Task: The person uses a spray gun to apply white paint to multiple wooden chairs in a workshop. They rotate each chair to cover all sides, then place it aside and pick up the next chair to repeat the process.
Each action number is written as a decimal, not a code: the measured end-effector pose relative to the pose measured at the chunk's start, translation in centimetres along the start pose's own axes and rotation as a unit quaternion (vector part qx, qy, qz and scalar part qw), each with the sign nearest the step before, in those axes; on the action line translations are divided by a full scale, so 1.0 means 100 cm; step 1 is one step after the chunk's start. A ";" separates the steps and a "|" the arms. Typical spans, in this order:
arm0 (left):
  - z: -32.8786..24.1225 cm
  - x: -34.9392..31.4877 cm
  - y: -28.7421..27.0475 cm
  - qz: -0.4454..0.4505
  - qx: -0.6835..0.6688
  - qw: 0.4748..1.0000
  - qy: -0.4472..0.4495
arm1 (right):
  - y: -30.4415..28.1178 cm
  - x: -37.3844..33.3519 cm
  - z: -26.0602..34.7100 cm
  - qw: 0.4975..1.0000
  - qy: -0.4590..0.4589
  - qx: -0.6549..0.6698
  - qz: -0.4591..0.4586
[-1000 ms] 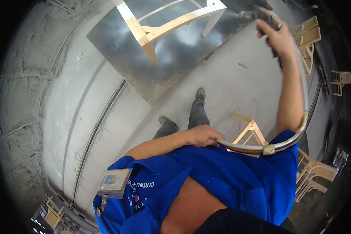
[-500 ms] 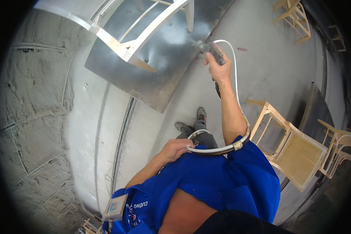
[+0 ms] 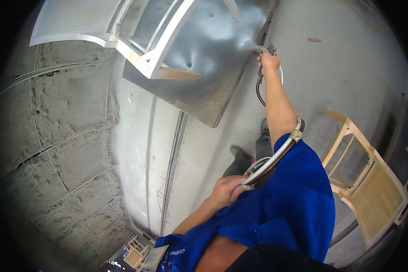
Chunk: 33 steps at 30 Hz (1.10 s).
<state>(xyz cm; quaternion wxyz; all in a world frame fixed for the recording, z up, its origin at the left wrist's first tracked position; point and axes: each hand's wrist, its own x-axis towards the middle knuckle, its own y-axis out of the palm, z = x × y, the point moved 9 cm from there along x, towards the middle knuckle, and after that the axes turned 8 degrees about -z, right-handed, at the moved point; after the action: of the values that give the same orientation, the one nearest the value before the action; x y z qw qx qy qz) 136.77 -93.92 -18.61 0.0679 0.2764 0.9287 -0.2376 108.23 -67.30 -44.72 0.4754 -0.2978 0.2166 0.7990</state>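
Observation:
In my right hand (image 3: 269, 60) I grip a spray gun (image 3: 264, 50), its nozzle turned left toward a wooden chair (image 3: 155, 63) lying on its side. That chair has pale, whitish legs and a woven panel (image 3: 75, 20), and it is partly cut off by the top of the view. A white hose and a brown hose run from the gun along my right arm. Near my waist my left hand (image 3: 227, 189) is closed round the bundled hoses (image 3: 272, 162). The chair rests over a dark metal sheet (image 3: 204, 97) that shows whitish patches.
Bare wooden chairs with woven panels, one (image 3: 377, 195) closest, lie to the right. Another chair (image 3: 135, 254) shows at the lower left. A dusty, padded-looking grey wall (image 3: 72, 104) fills the left side. A reddish scrap (image 3: 314, 40) lies on the grey floor (image 3: 322, 77).
My view has swung, so the scene sits further right and the chair's woven panel shows more. My right arm has stretched further forward with the spray gun. Both hands keep their hold.

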 end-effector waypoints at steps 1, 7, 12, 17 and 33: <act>-0.004 0.002 0.003 0.014 0.021 1.000 0.014 | 0.010 -0.002 -0.003 0.999 0.006 0.035 0.039; 0.007 0.018 0.000 -0.010 -0.032 0.999 -0.028 | 0.108 -0.052 0.080 0.908 -0.353 -0.084 0.208; 0.011 0.029 0.006 -0.013 -0.038 0.999 -0.019 | 0.187 -0.124 0.108 0.766 -0.491 -0.130 0.394; 0.004 0.029 0.013 -0.001 -0.061 0.998 0.024 | 0.156 -0.130 0.064 0.826 -0.223 -0.143 0.497; 0.025 0.004 0.007 0.095 -0.057 0.992 0.065 | -0.037 -0.032 -0.066 0.961 -0.042 -0.194 0.191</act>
<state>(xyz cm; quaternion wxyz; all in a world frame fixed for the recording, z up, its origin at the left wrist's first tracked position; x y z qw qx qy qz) 136.77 -94.41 -21.19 0.0452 0.3739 0.9127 -0.1582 114.44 -71.78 -47.62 0.2558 -0.3039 0.0899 0.9133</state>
